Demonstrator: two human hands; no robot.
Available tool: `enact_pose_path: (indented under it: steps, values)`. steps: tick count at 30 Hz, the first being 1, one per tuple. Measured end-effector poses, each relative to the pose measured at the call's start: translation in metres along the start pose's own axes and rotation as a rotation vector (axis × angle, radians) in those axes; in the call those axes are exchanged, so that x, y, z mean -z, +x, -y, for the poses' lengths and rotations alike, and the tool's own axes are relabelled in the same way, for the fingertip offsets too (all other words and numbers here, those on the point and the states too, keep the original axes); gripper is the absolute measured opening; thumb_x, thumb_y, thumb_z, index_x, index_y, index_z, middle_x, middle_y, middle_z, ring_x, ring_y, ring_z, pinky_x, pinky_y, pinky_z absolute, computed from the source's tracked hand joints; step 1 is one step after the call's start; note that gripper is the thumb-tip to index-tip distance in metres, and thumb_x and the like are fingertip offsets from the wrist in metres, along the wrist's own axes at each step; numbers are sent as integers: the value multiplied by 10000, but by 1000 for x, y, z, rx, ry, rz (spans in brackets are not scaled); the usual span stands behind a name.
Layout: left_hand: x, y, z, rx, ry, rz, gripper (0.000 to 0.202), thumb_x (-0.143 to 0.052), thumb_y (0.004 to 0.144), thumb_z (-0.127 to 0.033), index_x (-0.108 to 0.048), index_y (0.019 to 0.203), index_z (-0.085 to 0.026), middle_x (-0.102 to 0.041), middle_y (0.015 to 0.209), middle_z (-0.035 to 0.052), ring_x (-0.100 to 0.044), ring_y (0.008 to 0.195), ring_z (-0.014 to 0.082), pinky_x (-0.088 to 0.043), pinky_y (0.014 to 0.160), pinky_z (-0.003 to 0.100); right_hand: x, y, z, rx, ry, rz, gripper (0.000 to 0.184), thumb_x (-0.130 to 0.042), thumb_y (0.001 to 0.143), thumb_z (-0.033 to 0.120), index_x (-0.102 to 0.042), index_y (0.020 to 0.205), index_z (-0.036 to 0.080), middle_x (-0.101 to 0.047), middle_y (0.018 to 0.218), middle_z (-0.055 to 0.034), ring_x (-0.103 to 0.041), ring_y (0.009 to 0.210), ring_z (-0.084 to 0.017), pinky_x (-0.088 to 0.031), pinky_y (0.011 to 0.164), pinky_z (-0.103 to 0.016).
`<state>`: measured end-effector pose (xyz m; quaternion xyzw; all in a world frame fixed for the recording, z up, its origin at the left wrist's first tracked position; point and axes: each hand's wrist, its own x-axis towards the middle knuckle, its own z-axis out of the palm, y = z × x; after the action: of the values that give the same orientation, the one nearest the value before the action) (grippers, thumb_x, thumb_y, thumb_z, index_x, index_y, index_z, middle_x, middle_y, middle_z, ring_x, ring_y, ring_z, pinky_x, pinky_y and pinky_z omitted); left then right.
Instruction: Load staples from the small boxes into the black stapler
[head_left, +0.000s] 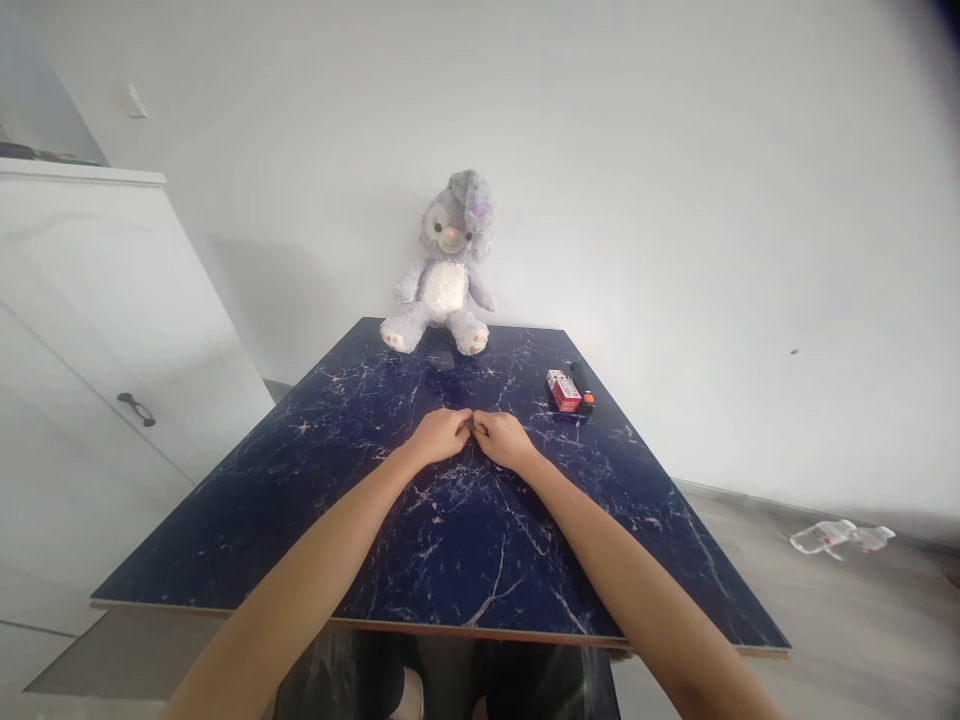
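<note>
My left hand (444, 435) and my right hand (501, 438) meet over the middle of the blue marbled table (300, 480). Both are closed, with the fingers curled in and the knuckles touching or nearly so. Whatever they may hold is hidden inside the fingers. Beyond them, a grey-purple plush rabbit (446, 285) with a white belly sits at the table's far edge, leaning towards the wall. Off to the right of my right hand lies a small red and white box (563, 391). Beside the box is a black object with an orange part (583, 385).
A white cabinet (112, 330) with a dark handle (136, 409) stands to the left of the table. Behind is a pale wall (675, 200). Clear plastic bottles (840, 538) lie on the floor at the right.
</note>
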<state>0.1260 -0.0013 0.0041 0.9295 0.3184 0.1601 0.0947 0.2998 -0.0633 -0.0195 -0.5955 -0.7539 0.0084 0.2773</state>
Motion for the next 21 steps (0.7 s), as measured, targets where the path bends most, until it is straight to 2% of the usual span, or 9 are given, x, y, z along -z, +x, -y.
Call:
enact_pose_path:
  steps: [5,10,14,21]
  values:
    - [0,0,-2,-26,-22,-60,199,-502,939,-213,-664,1048,-250,-701,795,18,-675,749,203,-455,694,280,1,2,-2,-54,5,-86,233,-485,943,252,-457,714,222,-491,630,31,-407,579,-136,-242,602,-254]
    - [-2,1,-2,-18,-42,-129,263,-508,953,-213,-651,1166,-269,-717,898,10,-675,809,185,-463,735,269,2,4,-6,-88,21,-140,274,-491,960,306,-418,708,226,-436,598,46,-383,559,-130,-238,590,-248]
    - [-4,1,-1,-19,-61,-170,209,-551,945,-214,-646,1127,-256,-700,931,10,-667,854,178,-474,754,266,1,5,-9,-88,37,-151,293,-490,958,298,-389,694,224,-423,590,56,-369,546,-119,-248,590,-239]
    - [-6,3,2,-57,-74,-181,152,-568,953,-201,-656,1070,-240,-674,1096,28,-653,996,182,-497,842,275,0,4,-11,-64,51,-129,272,-502,943,282,-411,693,225,-434,589,57,-391,552,-121,-258,585,-234]
